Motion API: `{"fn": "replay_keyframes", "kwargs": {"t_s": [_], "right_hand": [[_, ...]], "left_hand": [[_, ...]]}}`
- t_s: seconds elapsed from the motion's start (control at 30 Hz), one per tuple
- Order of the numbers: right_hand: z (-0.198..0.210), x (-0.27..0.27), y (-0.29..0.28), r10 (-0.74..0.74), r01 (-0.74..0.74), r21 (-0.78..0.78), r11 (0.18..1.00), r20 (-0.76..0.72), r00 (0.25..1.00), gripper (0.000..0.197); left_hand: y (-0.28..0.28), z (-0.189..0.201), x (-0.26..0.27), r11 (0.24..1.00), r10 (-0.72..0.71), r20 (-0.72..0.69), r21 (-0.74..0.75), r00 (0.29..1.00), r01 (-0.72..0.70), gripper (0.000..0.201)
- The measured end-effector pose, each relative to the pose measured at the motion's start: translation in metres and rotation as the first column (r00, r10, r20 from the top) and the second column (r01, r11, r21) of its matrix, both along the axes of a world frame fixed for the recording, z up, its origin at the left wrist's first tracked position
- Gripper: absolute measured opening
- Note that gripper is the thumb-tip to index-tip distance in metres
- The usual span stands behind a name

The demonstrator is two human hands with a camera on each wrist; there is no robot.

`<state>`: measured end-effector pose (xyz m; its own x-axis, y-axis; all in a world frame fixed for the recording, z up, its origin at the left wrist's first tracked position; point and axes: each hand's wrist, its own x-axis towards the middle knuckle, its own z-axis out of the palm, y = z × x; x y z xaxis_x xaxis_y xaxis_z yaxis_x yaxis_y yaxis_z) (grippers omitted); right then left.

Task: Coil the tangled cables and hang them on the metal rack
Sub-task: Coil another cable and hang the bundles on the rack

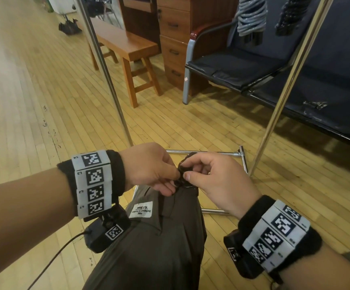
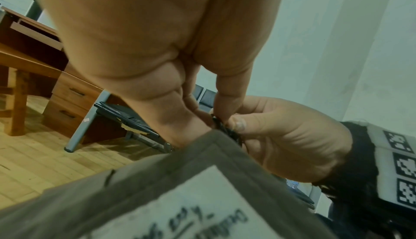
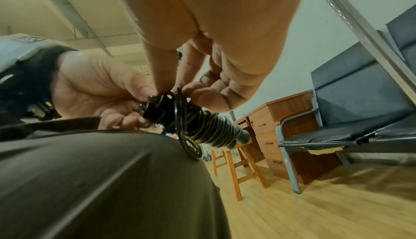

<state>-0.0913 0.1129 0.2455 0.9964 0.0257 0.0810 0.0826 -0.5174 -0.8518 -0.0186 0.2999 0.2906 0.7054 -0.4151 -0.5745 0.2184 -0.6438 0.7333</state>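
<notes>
Coiling step is near its end, by my read: both hands work a small black cable [image 3: 202, 127] bundle just above the knee [image 1: 149, 237], w/ tight wraps round its middle and a loop hanging loose at the side. Left hand [image 1: 149, 166] pinches the plug end, thumb & fingers curled on it; right hand [image 1: 218, 181] pinches the top of the loops; both touch the bundle. Next move prob. calls for tucking that loose loop so wraps hold, then lifting to the rack [image 1: 291, 80], whose poles stand right in front w/ a grey coil [image 1: 251, 15] & a black coil [image 1: 291, 13] hanging up top.
</notes>
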Motion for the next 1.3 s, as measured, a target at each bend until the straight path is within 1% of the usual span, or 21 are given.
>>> {"fn": "replay_keyframes", "kwargs": {"t_s": [0.03, 0.17, 0.27, 0.33, 0.4, 0.53, 0.63, 0.77, 0.87, 1.0, 1.13, 1.3], "right_hand": [[0.0, 0.0, 0.0, 0.01, -0.01, -0.02, 1.0, 0.013, 1.0, 0.016], [0.005, -0.003, 0.003, 0.091, -0.069, -0.193, 0.979, 0.108, 0.99, 0.018], [0.008, -0.003, 0.001, 0.121, -0.094, -0.186, 0.978, 0.141, 0.983, 0.019], [0.011, -0.002, -0.001, 0.137, -0.114, -0.161, 0.98, 0.136, 0.981, 0.019], [0.014, -0.001, -0.002, 0.158, -0.134, -0.174, 0.976, 0.128, 0.979, 0.019], [0.018, 0.002, -0.002, 0.219, -0.174, -0.275, 0.945, 0.142, 0.965, 0.019], [0.023, 0.003, -0.001, 0.272, -0.207, -0.367, 0.907, 0.135, 0.953, 0.021], [0.028, 0.002, -0.001, 0.332, -0.258, -0.434, 0.863, 0.103, 0.938, 0.023], [0.031, 0.001, -0.001, 0.372, -0.283, -0.482, 0.829, 0.098, 0.923, 0.023], [0.031, -0.002, 0.001, 0.418, -0.331, -0.492, 0.805, 0.074, 0.906, 0.022], [0.027, -0.003, 0.001, 0.376, -0.288, -0.465, 0.838, 0.109, 0.92, 0.02], [0.022, 0.0, 0.004, 0.315, -0.243, -0.412, 0.878, 0.116, 0.942, 0.018]], "left_hand": [[0.0, 0.001, 0.0, 1.0, -0.005, 0.001, 0.005, 1.0, 0.005, 0.016], [-0.001, 0.006, 0.002, 0.997, -0.057, 0.018, 0.047, 0.998, 0.057, 0.015], [0.001, 0.008, 0.004, 0.993, -0.094, 0.026, 0.072, 0.995, 0.092, 0.015], [0.002, 0.009, 0.005, 0.991, -0.11, 0.021, 0.08, 0.994, 0.108, 0.015], [0.003, 0.009, 0.006, 0.99, -0.12, 0.014, 0.08, 0.993, 0.118, 0.014], [0.005, 0.007, 0.007, 0.992, -0.11, -0.019, 0.061, 0.994, 0.111, 0.013], [0.007, 0.007, 0.007, 0.996, -0.089, -0.074, 0.025, 0.993, 0.091, 0.011], [0.007, 0.009, 0.006, 0.998, -0.065, -0.115, -0.002, 0.991, 0.065, 0.01], [0.006, 0.013, 0.005, 0.999, -0.052, -0.171, -0.019, 0.984, 0.049, 0.012], [0.006, 0.015, 0.005, 1.0, -0.023, -0.199, -0.024, 0.98, 0.019, 0.011], [0.008, 0.014, 0.006, 0.999, -0.044, -0.166, -0.007, 0.985, 0.044, 0.012], [0.01, 0.01, 0.007, 0.999, -0.04, -0.159, -0.033, 0.986, 0.035, 0.008]]}}
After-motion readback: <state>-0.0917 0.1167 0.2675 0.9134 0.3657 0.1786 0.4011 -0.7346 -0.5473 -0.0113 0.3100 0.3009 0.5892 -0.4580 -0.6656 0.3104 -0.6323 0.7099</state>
